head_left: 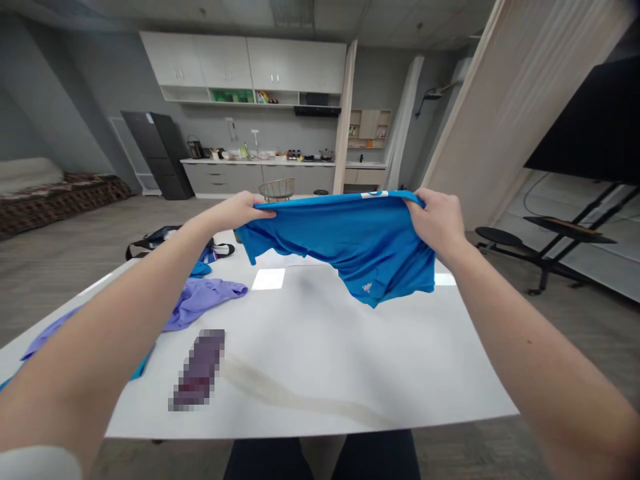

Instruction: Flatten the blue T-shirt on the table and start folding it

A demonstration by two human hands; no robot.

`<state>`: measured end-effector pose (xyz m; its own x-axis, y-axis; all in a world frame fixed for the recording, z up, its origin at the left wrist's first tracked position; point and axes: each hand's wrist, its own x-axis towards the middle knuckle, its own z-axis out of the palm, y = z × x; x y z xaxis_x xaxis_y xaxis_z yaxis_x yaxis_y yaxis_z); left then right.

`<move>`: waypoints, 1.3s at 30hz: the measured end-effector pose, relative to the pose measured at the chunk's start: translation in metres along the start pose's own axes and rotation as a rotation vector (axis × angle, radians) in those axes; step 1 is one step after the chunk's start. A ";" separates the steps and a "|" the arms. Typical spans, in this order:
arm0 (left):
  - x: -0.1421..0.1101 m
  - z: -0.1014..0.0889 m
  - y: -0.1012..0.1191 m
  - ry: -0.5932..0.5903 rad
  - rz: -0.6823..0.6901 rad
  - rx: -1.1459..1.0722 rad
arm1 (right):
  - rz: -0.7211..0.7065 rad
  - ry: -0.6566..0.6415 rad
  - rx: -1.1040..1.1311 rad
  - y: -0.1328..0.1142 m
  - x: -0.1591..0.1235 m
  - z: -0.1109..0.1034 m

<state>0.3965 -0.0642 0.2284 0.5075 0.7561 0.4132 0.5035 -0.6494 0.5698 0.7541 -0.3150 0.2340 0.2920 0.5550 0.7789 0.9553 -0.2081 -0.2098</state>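
A bright blue garment (345, 230) hangs in the air above the white table (320, 360), its upper edge stretched between my two hands. Whether it is a shirt or shorts I cannot tell. My left hand (243, 210) pinches its upper left corner. At the upper right corner my right hand (439, 217) grips the cloth with the fingers closed. A small white logo shows near the lower right hem, and part of a white print appears on the top edge. The cloth droops lower on the right than in the middle.
Purple clothing (203, 297) and more blue cloth (201, 269) lie on the table's left side, partly behind my left arm. A black bag (155, 240) is at the far left edge. Nearer me lies a pixelated dark object (200, 370). A wheeled stand (555, 257) is at right.
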 end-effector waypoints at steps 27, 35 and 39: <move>-0.119 0.227 -0.095 -0.534 0.109 0.324 | 0.375 -0.964 0.165 0.058 -0.172 0.246; -0.104 0.335 -0.048 -0.545 0.194 0.132 | 0.491 -1.143 0.220 0.094 -0.211 0.198; -0.088 0.336 -0.054 -0.453 0.099 0.076 | 0.550 -1.028 0.401 0.094 -0.201 0.187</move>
<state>0.5590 -0.1233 -0.0772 0.8013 0.5896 0.1015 0.4785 -0.7334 0.4828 0.7935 -0.2952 -0.0524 0.3865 0.8851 -0.2591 0.5878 -0.4529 -0.6704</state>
